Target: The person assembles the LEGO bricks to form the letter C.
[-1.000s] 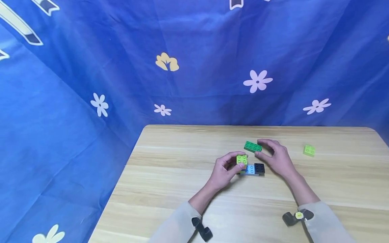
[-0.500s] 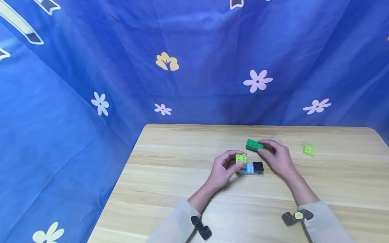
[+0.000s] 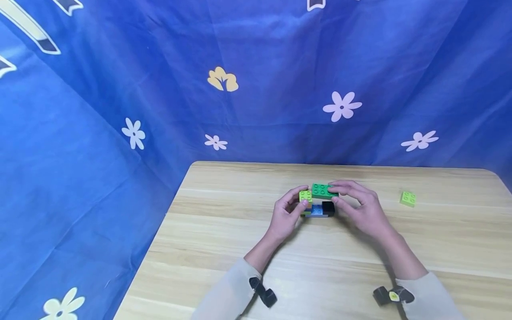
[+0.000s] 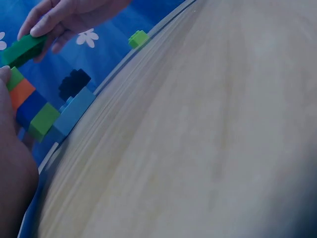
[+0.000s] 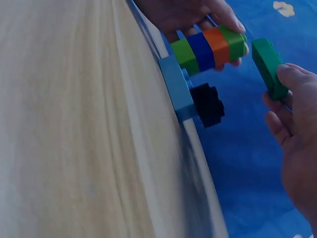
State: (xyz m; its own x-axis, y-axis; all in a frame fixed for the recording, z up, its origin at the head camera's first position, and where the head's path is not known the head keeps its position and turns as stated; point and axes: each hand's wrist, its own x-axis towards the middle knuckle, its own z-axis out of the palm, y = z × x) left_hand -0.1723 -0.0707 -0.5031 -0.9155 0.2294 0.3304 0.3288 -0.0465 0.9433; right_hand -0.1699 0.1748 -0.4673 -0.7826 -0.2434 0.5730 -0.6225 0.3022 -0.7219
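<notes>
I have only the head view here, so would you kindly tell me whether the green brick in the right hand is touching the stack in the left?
Observer: It isn't; the right wrist view shows a narrow gap between the green brick and the stack.
Operator: Thank you; is the black brick resting directly on the table?
Observer: No, the right wrist view shows the black brick on the light blue brick.

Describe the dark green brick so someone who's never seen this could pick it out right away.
At the pale wood-grain table, the left hand grips a multicoloured tower of plastic toy bricks. Close to the tower's top, the right hand holds a rectangular dark green plastic brick in the air. It is darker and longer than the square lime-green plastic bricks.
</notes>
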